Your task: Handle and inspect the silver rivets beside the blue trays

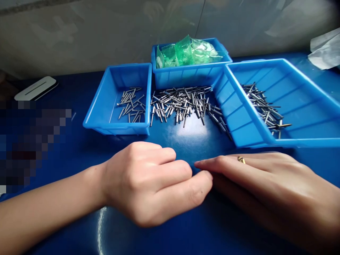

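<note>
Above the blue tabletop, my left hand (154, 184) is closed, its fingers curled in and its index fingertip by the tips of my right hand. My right hand (268, 184), with a gold ring (241, 160) on one finger, has its fingers drawn together into a pinch. Whatever lies between the fingertips is hidden. Beyond them is a loose pile of silver blind rivets (183, 102). Some screws and similar metal pins (134, 106) lie in the left blue bin (117, 126). More rivets (265, 106) lie along the left side of the right blue bin (308, 106).
Behind the pile, a third blue bin (186, 75) holds crumpled green and clear plastic bags (186, 51). A flat white object (35, 88) lies at the far left. White paper or plastic (326, 49) is at the far right. A grey wall (92, 35) closes off the back.
</note>
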Tool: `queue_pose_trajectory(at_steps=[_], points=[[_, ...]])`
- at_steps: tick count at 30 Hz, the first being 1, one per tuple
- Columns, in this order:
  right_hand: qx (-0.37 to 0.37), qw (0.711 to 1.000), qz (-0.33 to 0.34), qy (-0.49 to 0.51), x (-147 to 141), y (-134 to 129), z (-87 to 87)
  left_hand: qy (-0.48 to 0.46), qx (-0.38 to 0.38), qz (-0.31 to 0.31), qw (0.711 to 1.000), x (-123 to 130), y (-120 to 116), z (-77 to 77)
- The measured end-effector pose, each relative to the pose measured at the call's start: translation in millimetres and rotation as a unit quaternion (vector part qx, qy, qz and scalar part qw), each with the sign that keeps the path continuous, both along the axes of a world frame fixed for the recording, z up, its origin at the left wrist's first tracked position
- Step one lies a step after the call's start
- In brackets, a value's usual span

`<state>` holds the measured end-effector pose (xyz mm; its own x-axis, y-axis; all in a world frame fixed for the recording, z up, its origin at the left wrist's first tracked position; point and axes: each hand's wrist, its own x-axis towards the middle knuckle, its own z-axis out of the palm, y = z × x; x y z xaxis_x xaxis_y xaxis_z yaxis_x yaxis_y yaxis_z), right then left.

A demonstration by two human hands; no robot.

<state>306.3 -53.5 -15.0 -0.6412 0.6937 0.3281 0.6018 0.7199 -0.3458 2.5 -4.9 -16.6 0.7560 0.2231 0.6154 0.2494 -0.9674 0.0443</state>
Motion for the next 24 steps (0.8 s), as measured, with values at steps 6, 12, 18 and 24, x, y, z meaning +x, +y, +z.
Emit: queue_pose_trajectory(at_steps=[6,12,18,24], points=[[0.035,0.999,0.001,-0.030,4,5,13.5,0.069,-0.025,0.011,0.997,0,7,14.2],[0.079,0.997,0.009,-0.012,4,-1,18.0,0.095,0.027,0.025,0.995,3,7,18.9],[0.018,1.000,0.003,0.002,-3,8,9.3,0.053,-0.014,0.043,0.998,-2,7,12.5],[-0.020,0.997,0.031,0.065,-22,11,13.9,0.032,-0.077,-0.024,0.996,-3,2,16.0]])
